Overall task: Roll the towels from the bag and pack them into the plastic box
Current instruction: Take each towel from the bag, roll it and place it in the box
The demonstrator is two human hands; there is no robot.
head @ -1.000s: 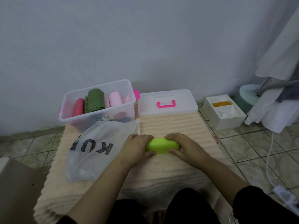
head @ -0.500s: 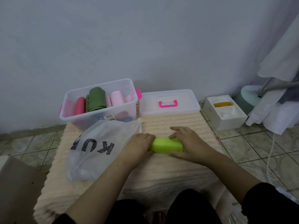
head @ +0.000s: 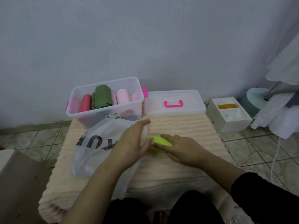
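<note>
Now the right hand [head: 182,147] grips the green towel roll [head: 160,141], the left hand [head: 134,139] flat beside it.

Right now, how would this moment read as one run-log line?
stage: rolling | right hand: holds lime towel roll on mat | left hand: open beside roll | plastic box: open, part-filled | lid: off

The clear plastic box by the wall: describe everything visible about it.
The clear plastic box stands open, lid off, at the far left corner of the cream mat, against the wall. It is translucent, with pink latches at both ends and a small label on its front. Rolled towels stand inside: red, dark green, pale pink. The white bag touches its front.
</note>
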